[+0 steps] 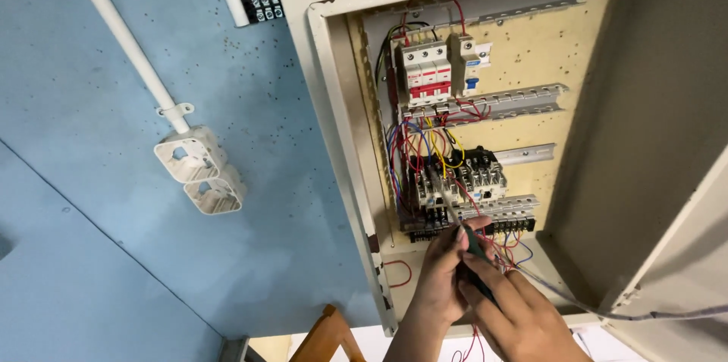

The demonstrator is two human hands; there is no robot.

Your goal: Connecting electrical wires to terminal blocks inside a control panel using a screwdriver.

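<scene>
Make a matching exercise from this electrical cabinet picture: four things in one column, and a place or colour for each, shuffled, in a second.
Things:
1. three-pole breaker
2. pair of empty junction boxes
3. screwdriver
4. terminal strip

Descriptions:
A. white, on the blue wall at the end of a conduit
B. black, along the bottom of the wiring, just above the hands
C. white with red levers, top left of the cabinet
D. dark handle, held by both hands, the left hand and the right hand

Pairs: 1-C, 2-A, 3-D, 4-B
</scene>
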